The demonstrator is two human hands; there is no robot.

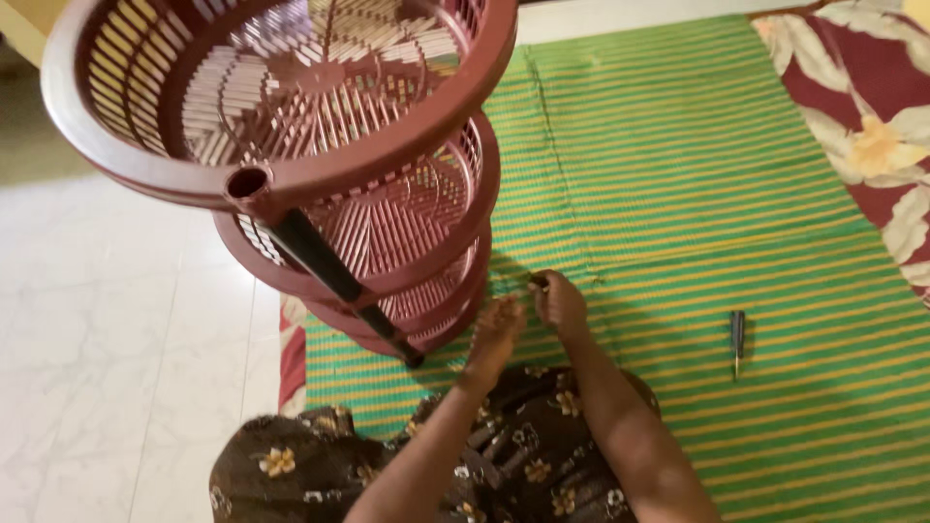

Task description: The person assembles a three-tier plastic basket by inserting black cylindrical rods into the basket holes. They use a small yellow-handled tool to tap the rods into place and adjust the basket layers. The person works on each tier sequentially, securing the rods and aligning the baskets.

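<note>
On the green and yellow striped mat, a tall maroon plastic basket rack is seen standing at the mat's left edge, with several round slatted tiers stacked one above another and joined by black poles. An open socket in the rim of the top tier is seen just above the nearest pole. The rack is viewed from above, so its top tier fills the upper left of the view and the lower tiers are partly hidden beneath it. Just to the right of the rack's lowest tier, both hands are held close together low over the mat. The left hand is extended with its fingers stretched out and laid flat, nothing being held in it, and its fingertips are placed near the bottom tier. The right hand is curled, and a small dark object is pinched at its fingertips; what kind of object it is cannot be told. A dark screwdriver is left lying alone on the mat, well apart to the right of the hands. A dark brown garment with a flower print is seen below the forearms. White tiled floor is shown to the left of the mat, and a red cloth with large pale flowers is laid at the upper right.
</note>
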